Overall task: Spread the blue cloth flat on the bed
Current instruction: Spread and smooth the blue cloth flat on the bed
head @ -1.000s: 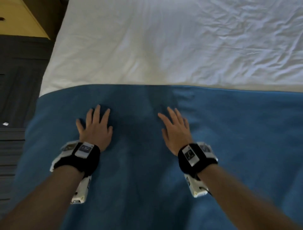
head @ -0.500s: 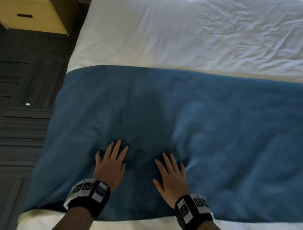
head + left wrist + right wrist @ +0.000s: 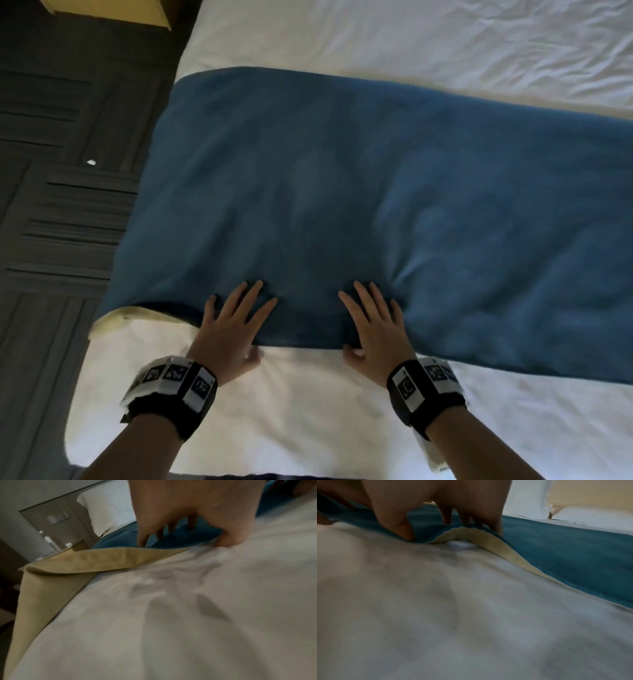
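Pressing on the near edge of the blue cloth (image 3: 342, 188): left hand (image 3: 233, 329) and right hand (image 3: 373, 329), both wide, fingers spread and straight on the fabric, thumbs at the hem. Cloth lies across the bed (image 3: 291, 421), mid-frame, with its left end draped over the bed's side. Right wrist view: hem bulges up between thumb and fingers, beige underside (image 3: 488, 539) showing. Cloth's lower-left corner is flipped, beige too.

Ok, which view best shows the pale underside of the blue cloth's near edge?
The right wrist view: the blue cloth edge lifts just by the right hand, baring a long yellowish underside strip. The left wrist view shows a tan turned-over corner; the head view only a sliver at that corner.
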{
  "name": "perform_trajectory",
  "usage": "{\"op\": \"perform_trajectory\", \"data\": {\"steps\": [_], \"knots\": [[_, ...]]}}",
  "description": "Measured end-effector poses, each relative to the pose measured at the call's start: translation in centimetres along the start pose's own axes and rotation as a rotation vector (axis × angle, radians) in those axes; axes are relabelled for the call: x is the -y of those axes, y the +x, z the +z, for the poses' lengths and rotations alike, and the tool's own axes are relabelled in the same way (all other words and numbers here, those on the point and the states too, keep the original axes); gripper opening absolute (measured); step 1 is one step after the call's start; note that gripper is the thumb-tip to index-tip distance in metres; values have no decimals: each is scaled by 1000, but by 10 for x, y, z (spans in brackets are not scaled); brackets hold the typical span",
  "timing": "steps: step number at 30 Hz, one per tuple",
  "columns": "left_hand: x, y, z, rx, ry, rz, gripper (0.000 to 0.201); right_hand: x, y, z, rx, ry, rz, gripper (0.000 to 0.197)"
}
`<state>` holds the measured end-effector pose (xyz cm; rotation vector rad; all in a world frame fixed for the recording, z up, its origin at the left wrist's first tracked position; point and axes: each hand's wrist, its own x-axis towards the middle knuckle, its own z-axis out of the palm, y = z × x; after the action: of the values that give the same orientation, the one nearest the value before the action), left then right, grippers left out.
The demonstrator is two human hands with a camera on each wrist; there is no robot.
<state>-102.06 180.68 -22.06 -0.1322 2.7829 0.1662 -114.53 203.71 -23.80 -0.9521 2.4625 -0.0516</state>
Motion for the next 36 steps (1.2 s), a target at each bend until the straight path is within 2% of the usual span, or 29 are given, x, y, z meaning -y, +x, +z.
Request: {"op": "perform_trajectory", "data": {"steps": [2, 4, 6, 8, 10, 15, 19, 21, 23, 25, 27, 30, 31, 32, 34, 35, 36], "knots": [[6, -1, -1, -18, 65, 31, 77, 8, -3, 3, 30, -29, -7, 93], [16, -3, 1, -108, 106, 54, 59, 20, -5, 6, 38, -57, -5, 93], [34, -5, 3, -208, 129, 72, 46, 38, -2, 8, -2, -81, 28, 82], [59, -11, 0, -237, 132, 29, 48, 61, 6, 11, -43, -85, 60, 71], [90, -22, -1, -243, 146, -35, 35, 87, 18, 12, -90, -63, 88, 64], [166, -48, -1, -105, 66, -156, 31, 163, 59, 5, -195, 34, 62, 43], [213, -69, 13, 116, -157, -320, 31, 227, 85, 4, -126, 45, -29, 31], [231, -82, 16, 181, -227, -339, 27, 255, 90, 5, -89, 45, -86, 28], [241, -89, 6, 89, -238, -316, 21, 279, 91, 2, -74, 50, -134, 26], [250, -88, -15, -141, -198, -262, 14, 291, 93, -8, -104, 126, -137, 27], [258, -83, -39, -324, -161, -205, 17, 294, 95, -20, -168, 222, -111, 31], [263, -74, -50, -389, -179, -210, 15, 291, 94, -25, -197, 258, -93, 33], [264, -73, -44, -359, -197, -242, 10, 292, 92, -21, -162, 230, -97, 30], [264, -75, -34, -243, -172, -288, 6, 294, 90, -15, -111, 175, -106, 27], [263, -84, -9, 56, -7, -339, 16, 299, 87, 0, -22, 53, -126, 22], [263, -90, 3, 152, 36, -345, 19, 302, 86, 7, -5, 27, -127, 21], [263, -96, 13, 184, 31, -349, 21, 304, 86, 11, -8, 24, -122, 19]]}}
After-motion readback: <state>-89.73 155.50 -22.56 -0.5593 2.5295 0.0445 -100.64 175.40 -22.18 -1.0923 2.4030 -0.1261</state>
